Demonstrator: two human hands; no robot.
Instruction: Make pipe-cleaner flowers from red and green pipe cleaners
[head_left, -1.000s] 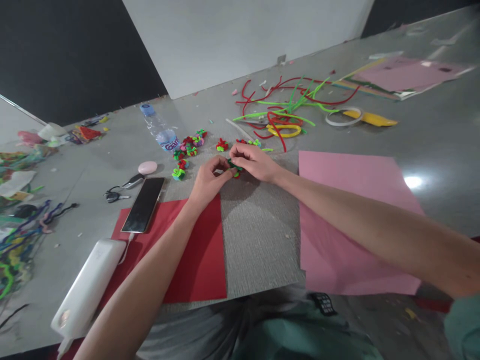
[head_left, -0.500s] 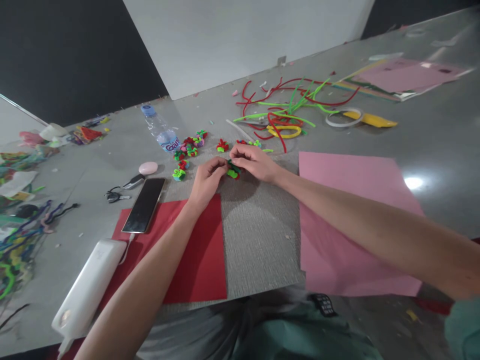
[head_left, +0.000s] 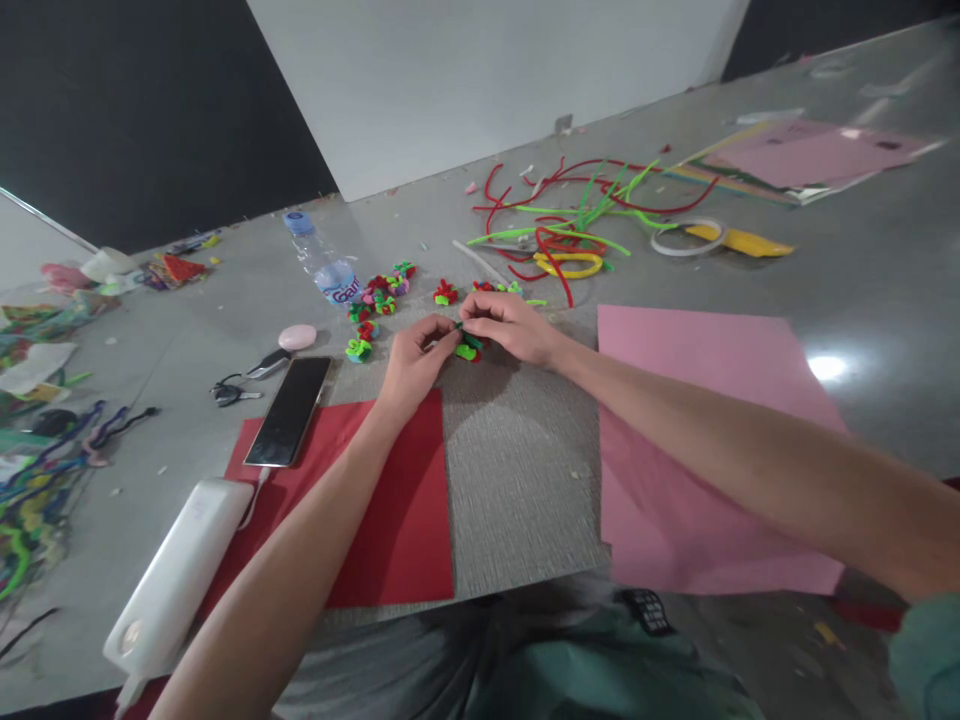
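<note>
My left hand (head_left: pixel 420 358) and my right hand (head_left: pixel 510 325) meet over the grey table, fingertips almost together. Both pinch a small dark green piece of pipe cleaner (head_left: pixel 459 328); its ends are hidden by my fingers. Just below it, between the hands, shows a bright green, dark green and red pipe-cleaner piece (head_left: pixel 469 352), and I cannot tell whether the two are joined. Beyond the fingers lies a red and green pipe-cleaner flower (head_left: pixel 445 292). Several similar curled flowers (head_left: pixel 379 298) are grouped to the left.
Loose red and green pipe cleaners (head_left: pixel 577 215) and yellow-handled scissors (head_left: pixel 570 265) lie at the back right, near a tape roll (head_left: pixel 688 250). Red paper (head_left: pixel 397 510), pink paper (head_left: pixel 697 370), a phone (head_left: pixel 289 410), a power bank (head_left: pixel 180 570) and a bottle (head_left: pixel 326 265) surround the work area.
Hardly anything differs. My fingers and the piece between them have shifted very slightly, both hands keeping the same pinch.
</note>
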